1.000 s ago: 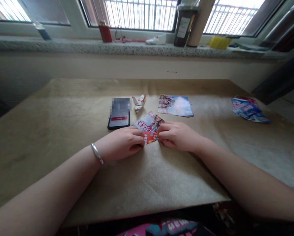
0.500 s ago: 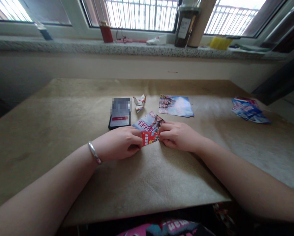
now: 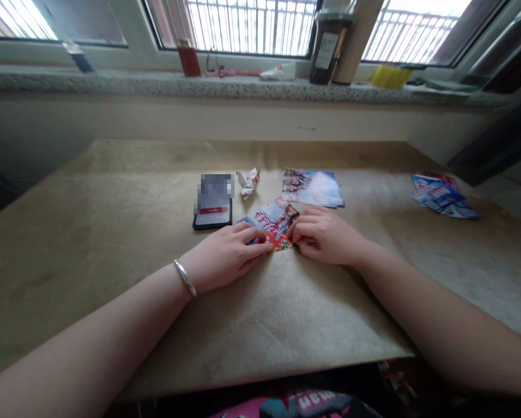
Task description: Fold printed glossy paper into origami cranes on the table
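Note:
A printed paper sheet [image 3: 269, 218] lies in front of me with its near edge folded over, showing a red strip. Across the left part of that fold lies my left hand [image 3: 229, 252], its fingers stretched out and pressing on the paper. It wears a silver bangle at the wrist. My right hand [image 3: 330, 237] has curled fingers pinching the sheet's right corner. Just beyond the sheet stands a small folded paper figure [image 3: 248, 183]. A phone [image 3: 214, 203] with a lit screen lies to the left of it.
Flat printed sheets [image 3: 315, 187] lie behind the right hand. A fanned pile of printed packets or cards [image 3: 441, 194] is at the table's far right. The tan table [image 3: 225, 348] meets a wall below a stone sill [image 3: 133, 84] holding a dark jar [image 3: 325, 49].
My left hand has moved right along the fold, its fingers straightening over the red strip. The sheet and my right hand have shifted slightly right.

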Demonstrator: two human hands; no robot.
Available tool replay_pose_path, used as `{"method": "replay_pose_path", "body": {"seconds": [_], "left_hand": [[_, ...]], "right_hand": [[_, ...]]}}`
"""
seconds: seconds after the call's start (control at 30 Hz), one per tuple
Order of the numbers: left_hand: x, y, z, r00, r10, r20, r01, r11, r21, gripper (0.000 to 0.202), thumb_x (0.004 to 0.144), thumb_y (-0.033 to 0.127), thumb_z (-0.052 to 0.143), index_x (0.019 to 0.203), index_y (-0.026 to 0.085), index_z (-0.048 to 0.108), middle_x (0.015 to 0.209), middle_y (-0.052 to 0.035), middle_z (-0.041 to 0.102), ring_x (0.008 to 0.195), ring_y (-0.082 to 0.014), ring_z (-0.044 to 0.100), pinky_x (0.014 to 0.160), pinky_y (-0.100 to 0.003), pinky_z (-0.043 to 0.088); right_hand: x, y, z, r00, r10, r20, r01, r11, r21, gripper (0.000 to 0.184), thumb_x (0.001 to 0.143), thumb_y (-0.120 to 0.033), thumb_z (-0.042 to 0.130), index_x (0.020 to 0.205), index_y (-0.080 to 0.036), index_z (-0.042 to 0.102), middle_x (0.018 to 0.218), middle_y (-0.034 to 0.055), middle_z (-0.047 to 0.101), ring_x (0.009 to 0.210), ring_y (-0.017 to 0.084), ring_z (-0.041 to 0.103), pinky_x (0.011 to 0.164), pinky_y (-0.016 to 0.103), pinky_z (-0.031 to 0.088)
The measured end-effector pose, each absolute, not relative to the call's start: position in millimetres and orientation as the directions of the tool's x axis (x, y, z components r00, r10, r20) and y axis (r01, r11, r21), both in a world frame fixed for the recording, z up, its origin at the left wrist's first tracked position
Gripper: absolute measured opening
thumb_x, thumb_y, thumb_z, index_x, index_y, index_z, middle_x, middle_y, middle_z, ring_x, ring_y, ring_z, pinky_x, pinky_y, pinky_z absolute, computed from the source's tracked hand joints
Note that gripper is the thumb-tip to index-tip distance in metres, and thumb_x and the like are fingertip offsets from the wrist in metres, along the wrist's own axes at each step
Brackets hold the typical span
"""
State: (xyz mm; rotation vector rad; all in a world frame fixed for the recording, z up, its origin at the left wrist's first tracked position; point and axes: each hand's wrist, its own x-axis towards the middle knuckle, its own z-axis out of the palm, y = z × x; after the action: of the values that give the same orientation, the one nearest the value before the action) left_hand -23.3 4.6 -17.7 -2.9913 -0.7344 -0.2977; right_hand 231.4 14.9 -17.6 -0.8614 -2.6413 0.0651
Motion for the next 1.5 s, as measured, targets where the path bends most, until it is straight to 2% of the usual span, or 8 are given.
{"method": "replay_pose_path", "body": {"seconds": [0.1,0.3,0.4,0.57,0.7,0.87,1.13,1.5], "left_hand": [[-22.9,6.1,-20.4,0.874,0.433,0.219,0.44,-0.898,0.018,0.033,0.094,0.019,0.041,0.122,0.024,0.056,0.121,-0.0086,0.057,0.107,-0.0199,0.052,0.093,-0.039,0.048],[-20.6,5.8,-20.5,0.87,0.431,0.239,0.435,-0.9,0.037,0.028,0.094,0.021,0.041,0.114,0.02,0.061,0.125,-0.0079,0.058,0.113,-0.0205,0.053,0.096,-0.039,0.047],[-20.2,4.8,-17.1,0.857,0.453,0.246,0.467,-0.884,-0.001,0.025,0.094,0.02,0.042,0.108,0.019,0.063,0.124,-0.0061,0.06,0.113,-0.0214,0.053,0.094,-0.039,0.049],[-20.1,5.9,-16.2,0.838,0.476,0.267,0.499,-0.866,-0.022,0.023,0.092,0.016,0.044,0.102,0.017,0.064,0.119,-0.0073,0.063,0.112,-0.0217,0.054,0.092,-0.039,0.05],[-19.8,7.1,-19.5,0.835,0.473,0.28,0.487,-0.873,0.022,0.022,0.092,0.019,0.045,0.103,0.017,0.064,0.116,-0.008,0.063,0.108,-0.0204,0.057,0.09,-0.038,0.051],[-19.8,6.7,-18.8,0.857,0.427,0.288,0.454,-0.89,-0.032,0.03,0.094,0.022,0.043,0.118,0.025,0.06,0.121,-0.0082,0.061,0.107,-0.0209,0.057,0.086,-0.039,0.052],[-18.4,5.8,-13.7,0.86,0.427,0.28,0.454,-0.89,-0.036,0.026,0.093,0.026,0.046,0.114,0.029,0.063,0.12,-0.0036,0.061,0.119,-0.0242,0.048,0.099,-0.047,0.041],[-13.7,2.8,-10.1,0.937,0.305,0.172,0.301,-0.952,0.049,0.035,0.093,0.029,0.047,0.127,0.026,0.05,0.136,-0.0036,0.051,0.124,-0.0233,0.044,0.105,-0.045,0.036]], "right_hand": [[233.6,15.8,-16.5,-0.717,0.597,0.36,0.586,0.796,-0.152,0.013,0.078,-0.015,0.052,0.079,-0.02,0.064,0.083,0.0044,0.068,0.084,0.019,0.058,0.083,0.036,0.043],[236.1,17.7,-19.8,-0.626,0.67,0.399,0.675,0.722,-0.153,0.017,0.081,-0.018,0.054,0.093,-0.02,0.065,0.119,0.0088,0.062,0.11,0.023,0.053,0.095,0.042,0.041],[237.1,20.1,-22.1,-0.602,0.705,0.376,0.7,0.692,-0.178,0.012,0.079,-0.019,0.055,0.088,-0.02,0.063,0.125,0.0098,0.059,0.115,0.024,0.051,0.098,0.045,0.041],[238.5,22.0,-25.4,-0.602,0.735,0.312,0.703,0.673,-0.23,0.002,0.077,-0.019,0.057,0.079,-0.02,0.058,0.122,0.0108,0.061,0.114,0.024,0.053,0.096,0.044,0.043],[239.1,20.9,-27.2,-0.579,0.764,0.283,0.736,0.64,-0.221,0.012,0.074,-0.024,0.061,0.085,-0.019,0.059,0.129,0.0145,0.055,0.118,0.027,0.051,0.098,0.046,0.041],[239.1,20.6,-28.2,-0.571,0.786,0.238,0.752,0.617,-0.232,0.031,0.076,-0.038,0.064,0.098,-0.018,0.057,0.129,0.0151,0.055,0.116,0.028,0.052,0.097,0.046,0.042],[243.1,24.0,-32.1,-0.547,0.803,0.235,0.775,0.592,-0.22,0.044,0.075,-0.047,0.065,0.107,-0.017,0.055,0.123,0.0141,0.057,0.112,0.028,0.052,0.095,0.044,0.042],[239.8,16.8,-22.6,-0.455,0.844,0.284,0.876,0.481,-0.026,0.042,0.078,-0.047,0.062,0.106,-0.016,0.058,0.111,0.0133,0.058,0.106,0.029,0.049,0.093,0.041,0.04]]}}
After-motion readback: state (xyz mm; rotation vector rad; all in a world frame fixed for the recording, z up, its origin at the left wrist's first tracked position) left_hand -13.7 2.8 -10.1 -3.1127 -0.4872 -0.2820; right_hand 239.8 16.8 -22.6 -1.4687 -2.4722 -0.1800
